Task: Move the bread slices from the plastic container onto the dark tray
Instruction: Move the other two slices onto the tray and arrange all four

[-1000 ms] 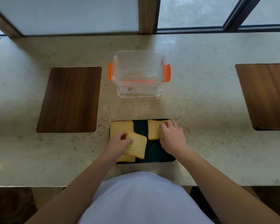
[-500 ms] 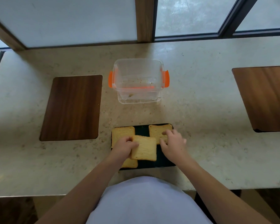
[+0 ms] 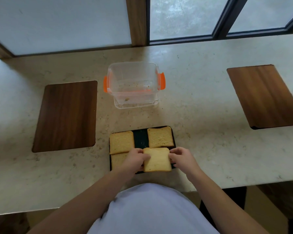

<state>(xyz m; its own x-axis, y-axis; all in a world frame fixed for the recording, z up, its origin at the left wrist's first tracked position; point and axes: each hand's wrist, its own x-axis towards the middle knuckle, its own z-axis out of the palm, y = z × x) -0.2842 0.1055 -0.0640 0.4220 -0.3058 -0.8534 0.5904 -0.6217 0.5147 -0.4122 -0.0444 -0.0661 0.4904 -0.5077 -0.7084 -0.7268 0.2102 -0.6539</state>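
The dark tray (image 3: 140, 138) lies on the counter near its front edge, with several bread slices on it. One slice (image 3: 121, 141) sits at the tray's far left, another (image 3: 160, 137) at the far right, and a third (image 3: 118, 160) at the near left, partly hidden by my left hand. My left hand (image 3: 134, 160) and my right hand (image 3: 182, 157) both pinch the sides of a fourth slice (image 3: 157, 160) at the tray's near right. The clear plastic container (image 3: 134, 85) with orange latches stands beyond the tray and holds only crumbs.
A wooden board (image 3: 65, 115) is set into the pale stone counter (image 3: 201, 132) on the left, another wooden board (image 3: 264, 97) on the right. Windows run along the counter's far edge. My white shirt fills the bottom of the view.
The slice in my left hand has moved right, from the tray's middle to its near right. My right hand has left the far right slice and taken that slice's right edge.
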